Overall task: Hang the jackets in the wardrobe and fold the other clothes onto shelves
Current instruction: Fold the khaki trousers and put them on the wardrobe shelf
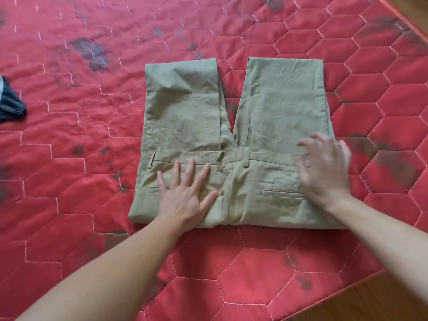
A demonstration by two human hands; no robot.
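A pair of khaki trousers (266, 107) lies folded on a red quilted mattress (92, 112), waistband on top and toward me, the two legs doubled underneath and pointing away. My left hand (185, 193) presses flat on the left half of the seat, fingers spread. Over the right back pocket my right hand (324, 167) is blurred, fingers apart and slightly curled, holding nothing.
A dark grey garment (11, 105) lies at the mattress's left edge. The quilt has dark worn patches. Brown wooden floor (382, 302) shows past the mattress's near right corner, and its piped edge runs along the upper right.
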